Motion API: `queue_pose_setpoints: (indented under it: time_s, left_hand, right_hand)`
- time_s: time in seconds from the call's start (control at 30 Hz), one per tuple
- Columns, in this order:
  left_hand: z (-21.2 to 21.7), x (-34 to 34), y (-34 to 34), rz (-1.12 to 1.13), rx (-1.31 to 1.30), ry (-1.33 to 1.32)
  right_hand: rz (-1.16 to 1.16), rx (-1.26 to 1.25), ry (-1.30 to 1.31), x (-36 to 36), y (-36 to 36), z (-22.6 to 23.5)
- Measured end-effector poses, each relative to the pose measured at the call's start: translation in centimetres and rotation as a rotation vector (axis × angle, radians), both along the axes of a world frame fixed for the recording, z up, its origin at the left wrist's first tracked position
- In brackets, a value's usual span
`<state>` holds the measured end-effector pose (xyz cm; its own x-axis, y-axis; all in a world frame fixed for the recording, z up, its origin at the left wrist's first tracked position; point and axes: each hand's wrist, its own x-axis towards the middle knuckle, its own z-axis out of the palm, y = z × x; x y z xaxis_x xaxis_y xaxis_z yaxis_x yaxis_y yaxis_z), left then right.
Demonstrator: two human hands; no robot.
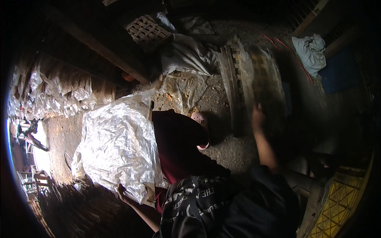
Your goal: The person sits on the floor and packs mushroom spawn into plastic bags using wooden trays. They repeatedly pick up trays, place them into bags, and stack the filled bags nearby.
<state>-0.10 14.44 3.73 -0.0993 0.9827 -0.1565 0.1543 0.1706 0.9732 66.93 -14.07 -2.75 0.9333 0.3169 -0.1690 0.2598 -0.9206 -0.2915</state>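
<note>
My left hand (pixel 122 193) grips the near edge of a flat tray covered by a crinkled, shiny clear plastic sheet (pixel 119 146). A bit of its wooden frame (pixel 150 192) shows at the corner beside my leg. Stretched out to the right, my right hand (pixel 258 116) is over or beside a slatted rack (pixel 260 65) partly draped in clear plastic. Shadow and blur hide its fingers, and I cannot tell whether it touches the rack.
Plastic-draped stacks (pixel 59 87) line the left side. Ahead lie a woven lattice panel (pixel 147 29) and a pale sheet (pixel 186 55). A whitish sack (pixel 310 53) is at the far right, a yellow crate (pixel 339 202) at the near right. A wooden beam (pixel 99 45) slants overhead at the left.
</note>
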Motion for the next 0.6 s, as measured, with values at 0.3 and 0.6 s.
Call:
queue_pose_setpoints:
  time_s: [0.3,0.6]
  left_hand:
    - [-0.4,0.8,1.2,-0.047,-0.004,-0.039]
    - [0.3,-0.3,-0.1,-0.022,-0.009,-0.068]
  right_hand:
    - [0.6,-0.318,-0.335,-5.1,0.6,-3.4]
    - [0.266,0.43,-0.116,-6.9,0.4,0.5]
